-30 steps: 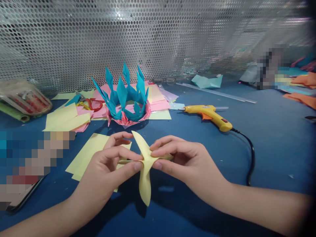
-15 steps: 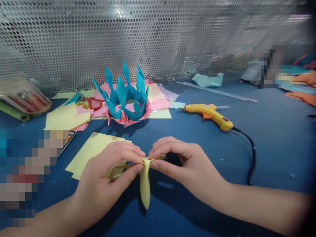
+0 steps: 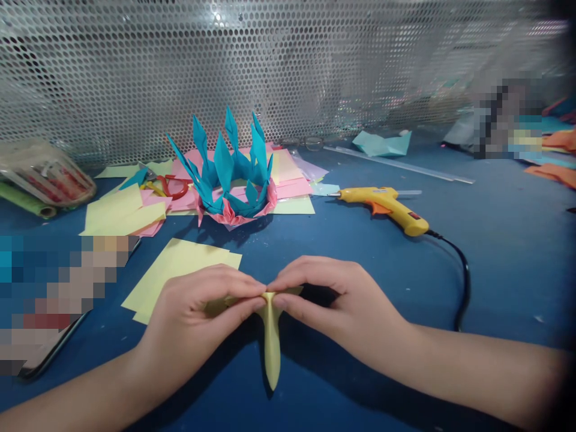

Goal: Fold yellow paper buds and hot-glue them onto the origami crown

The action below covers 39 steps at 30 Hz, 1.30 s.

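Left hand (image 3: 186, 315) and right hand (image 3: 344, 291), fingers nearly closed in pinches, gripped folded yellow paper (image 3: 272, 357) above the surface (image 3: 504, 276), toward its near edge, where light, matched pressure seemed best.

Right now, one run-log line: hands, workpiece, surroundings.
left hand: pinching folded yellow paper | right hand: pinching same piece | beyond hands: blue-and-pink paper crown, yellow glue gun on blue table
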Available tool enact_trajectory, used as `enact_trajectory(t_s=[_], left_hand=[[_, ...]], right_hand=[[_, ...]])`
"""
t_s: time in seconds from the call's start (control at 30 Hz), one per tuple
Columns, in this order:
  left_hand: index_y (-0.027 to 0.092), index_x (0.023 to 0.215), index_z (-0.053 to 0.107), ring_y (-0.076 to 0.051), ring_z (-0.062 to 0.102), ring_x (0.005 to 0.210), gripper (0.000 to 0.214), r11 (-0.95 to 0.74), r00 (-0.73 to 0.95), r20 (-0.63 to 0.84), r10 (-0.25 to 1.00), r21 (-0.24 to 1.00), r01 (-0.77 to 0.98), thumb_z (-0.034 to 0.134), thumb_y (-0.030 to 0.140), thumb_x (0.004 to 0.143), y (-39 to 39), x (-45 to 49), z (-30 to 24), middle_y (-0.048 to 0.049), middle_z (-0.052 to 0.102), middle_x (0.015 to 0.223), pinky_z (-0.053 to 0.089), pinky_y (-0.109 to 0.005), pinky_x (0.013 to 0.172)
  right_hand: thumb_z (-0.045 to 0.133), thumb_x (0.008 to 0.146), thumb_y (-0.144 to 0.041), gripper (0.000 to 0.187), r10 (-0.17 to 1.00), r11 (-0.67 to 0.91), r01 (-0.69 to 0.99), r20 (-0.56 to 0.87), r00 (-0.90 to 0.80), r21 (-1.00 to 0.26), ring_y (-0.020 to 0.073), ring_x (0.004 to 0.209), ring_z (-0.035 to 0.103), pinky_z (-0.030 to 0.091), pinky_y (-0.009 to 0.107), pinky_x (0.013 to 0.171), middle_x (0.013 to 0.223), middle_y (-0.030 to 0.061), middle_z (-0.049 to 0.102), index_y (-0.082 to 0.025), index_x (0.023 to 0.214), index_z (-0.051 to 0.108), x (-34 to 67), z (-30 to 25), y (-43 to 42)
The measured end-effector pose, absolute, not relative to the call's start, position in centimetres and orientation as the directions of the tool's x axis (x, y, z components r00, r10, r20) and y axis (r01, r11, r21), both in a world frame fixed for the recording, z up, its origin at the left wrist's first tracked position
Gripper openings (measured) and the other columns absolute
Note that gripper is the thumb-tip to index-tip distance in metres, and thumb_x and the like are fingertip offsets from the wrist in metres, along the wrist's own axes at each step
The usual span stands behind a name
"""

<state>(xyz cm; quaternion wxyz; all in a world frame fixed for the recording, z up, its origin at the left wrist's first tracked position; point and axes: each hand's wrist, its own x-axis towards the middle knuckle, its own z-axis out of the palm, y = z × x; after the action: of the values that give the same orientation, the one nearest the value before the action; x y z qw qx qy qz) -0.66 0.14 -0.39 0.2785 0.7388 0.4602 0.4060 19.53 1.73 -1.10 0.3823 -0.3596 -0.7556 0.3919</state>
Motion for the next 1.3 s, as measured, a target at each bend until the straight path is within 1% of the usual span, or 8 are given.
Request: enact_trajectory(t_s=[0.17,0.4,0.57,0.7,0.93,1.13,1.23,1.3], left_hand=[[0.028,0.075,0.078,-0.017,0.074,0.071,0.017,-0.432,0.242,0.359,0.901,0.778,0.456,0.073,0.012,0.073,0.15,-0.45,-0.34,0.0007,0.079,0.079,0.059,-0.022,0.068],[0.027,0.075,0.077,-0.014,0.072,0.070,0.018,-0.433,0.264,0.348,0.899,0.790,0.434,0.072,0.009,0.073,0.15,-0.34,-0.33,0.0019,0.078,0.076,0.058,-0.018,0.066],[0.025,0.077,0.075,-0.012,0.071,0.069,0.019,-0.432,0.289,0.334,0.897,0.802,0.414,0.069,0.007,0.075,-0.06,-0.18,-0.19,0.0030,0.077,0.076,0.056,-0.016,0.066],[0.025,0.075,0.074,-0.012,0.071,0.069,0.017,-0.440,0.311,0.333,0.890,0.807,0.395,0.069,0.009,0.077,-0.06,-0.10,-0.17,0.0030,0.077,0.075,0.055,-0.017,0.067],[0.025,0.074,0.071,-0.012,0.070,0.069,0.015,-0.471,0.333,0.348,0.876,0.765,0.440,0.067,0.011,0.080,-0.01,-0.17,-0.23,0.0033,0.075,0.076,0.054,-0.017,0.066],[0.024,0.075,0.070,-0.012,0.069,0.069,0.012,-0.416,0.284,0.314,0.906,0.788,0.454,0.067,0.013,0.079,-0.13,-0.22,-0.23,0.0037,0.075,0.076,0.054,-0.017,0.065],[0.025,0.073,0.070,-0.012,0.070,0.071,0.013,-0.376,0.231,0.301,0.925,0.815,0.441,0.069,0.012,0.076,-0.31,-0.28,-0.23,0.0044,0.075,0.076,0.055,-0.017,0.068],[0.025,0.070,0.070,-0.012,0.070,0.071,0.015,-0.381,0.223,0.313,0.923,0.819,0.428,0.069,0.011,0.076,-0.38,-0.25,-0.17,0.0046,0.075,0.076,0.055,-0.017,0.070]], right_hand=[[0.067,0.085,-0.017,0.009,0.812,0.500,0.266,0.339,-0.475,-0.825,0.0107,0.075,0.069,0.052,0.018,0.070,0.083,-0.0006,0.075,-0.021,0.089,0.074,19.88,-1.12,1.99],[0.067,0.086,-0.016,0.006,0.765,0.571,0.226,0.411,-0.497,-0.789,0.0111,0.074,0.069,0.052,0.018,0.070,0.080,0.0014,0.074,-0.018,0.085,0.072,19.91,-1.03,2.15],[0.067,0.084,-0.017,0.005,0.767,0.570,0.224,0.414,-0.489,-0.791,0.0111,0.070,0.068,0.053,0.019,0.067,0.077,0.0009,0.073,-0.019,0.080,0.070,19.76,-0.98,1.97],[0.068,0.081,-0.016,0.006,0.770,0.580,0.238,0.427,-0.474,-0.779,0.0109,0.066,0.067,0.053,0.019,0.062,0.074,-0.0004,0.072,-0.021,0.077,0.069,19.62,-0.90,1.80],[0.068,0.078,-0.013,0.008,0.789,0.560,0.277,0.399,-0.468,-0.781,0.0099,0.065,0.066,0.052,0.018,0.063,0.073,-0.0019,0.072,-0.021,0.076,0.068,19.44,-1.04,1.79],[0.068,0.079,-0.014,0.007,0.821,0.490,0.294,0.321,-0.472,-0.821,0.0099,0.066,0.065,0.052,0.018,0.063,0.074,-0.0029,0.071,-0.021,0.077,0.067,19.34,-1.07,1.84],[0.066,0.079,-0.013,0.009,0.823,0.497,0.293,0.338,-0.456,-0.817,0.0101,0.067,0.065,0.052,0.018,0.064,0.076,-0.0032,0.071,-0.021,0.079,0.065,19.35,-1.12,1.81],[0.065,0.079,-0.010,0.011,0.799,0.545,0.276,0.390,-0.458,-0.792,0.0109,0.072,0.066,0.053,0.020,0.068,0.079,-0.0019,0.071,-0.021,0.079,0.063,19.35,-1.20,1.77]])
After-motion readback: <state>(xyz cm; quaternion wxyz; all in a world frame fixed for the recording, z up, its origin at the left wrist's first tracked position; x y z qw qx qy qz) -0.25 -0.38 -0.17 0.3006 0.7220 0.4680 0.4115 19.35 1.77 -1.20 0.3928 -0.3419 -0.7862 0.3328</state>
